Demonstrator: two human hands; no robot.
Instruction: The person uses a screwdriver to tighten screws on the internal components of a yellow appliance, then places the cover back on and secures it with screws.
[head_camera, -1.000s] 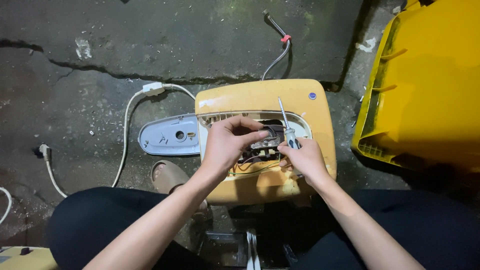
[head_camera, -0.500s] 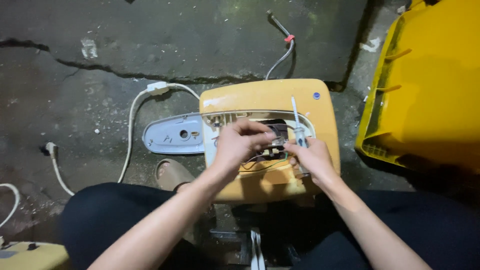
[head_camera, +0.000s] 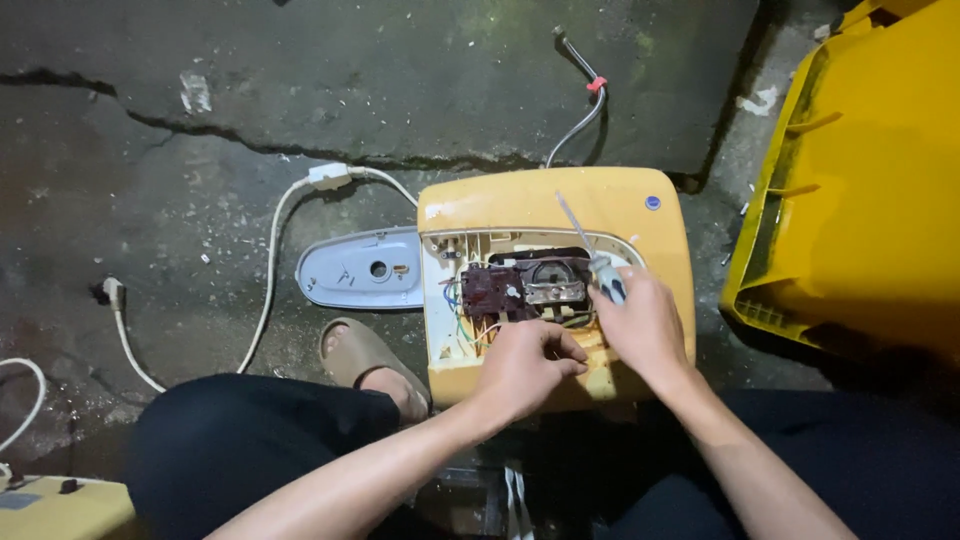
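The floor (head_camera: 200, 180) is dark, cracked concrete with pale grit. A yellow casing (head_camera: 600, 200) lies on it, opened. Touching the casing's left edge lies a grey cover (head_camera: 350, 275). A white cable (head_camera: 270, 250) curves left of the cover. Behind the casing runs a grey hose (head_camera: 580, 110); right of it stands a yellow bin (head_camera: 870, 200).

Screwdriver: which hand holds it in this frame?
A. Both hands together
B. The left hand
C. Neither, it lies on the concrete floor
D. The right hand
D. The right hand grips the screwdriver by its handle, shaft pointing up over the yellow appliance, while the left hand rests by the exposed wiring.
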